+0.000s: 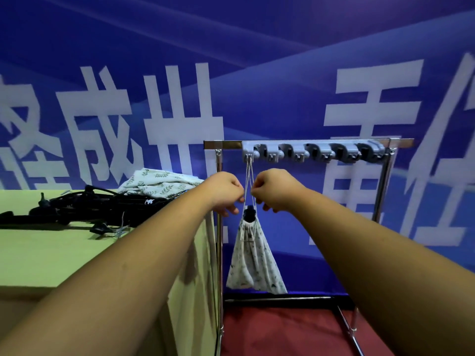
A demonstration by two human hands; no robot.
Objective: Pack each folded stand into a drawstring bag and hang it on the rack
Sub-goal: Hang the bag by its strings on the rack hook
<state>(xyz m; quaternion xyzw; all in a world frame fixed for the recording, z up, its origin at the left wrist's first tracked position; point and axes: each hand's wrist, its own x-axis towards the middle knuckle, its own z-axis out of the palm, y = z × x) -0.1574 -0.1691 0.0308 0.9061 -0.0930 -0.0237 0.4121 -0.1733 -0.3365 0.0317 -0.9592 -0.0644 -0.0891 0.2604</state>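
While the bag (253, 255) hangs from the rack's (385, 176) leftmost hook (248, 157), both hands pinch its cord (248, 176).
Left hand (226, 192) and right hand (273, 190) grip it just above the neck, where I see a black stand (249, 214) poking out; spare stands (102, 206) and spare bags (159, 182) lie on the table (51, 253).

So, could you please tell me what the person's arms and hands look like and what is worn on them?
The left hand and right hand are bare: no gloves, rings or watch visible. The left arm and right arm are bare too, with no sleeve, strap or marking showing up to the frame's edge.
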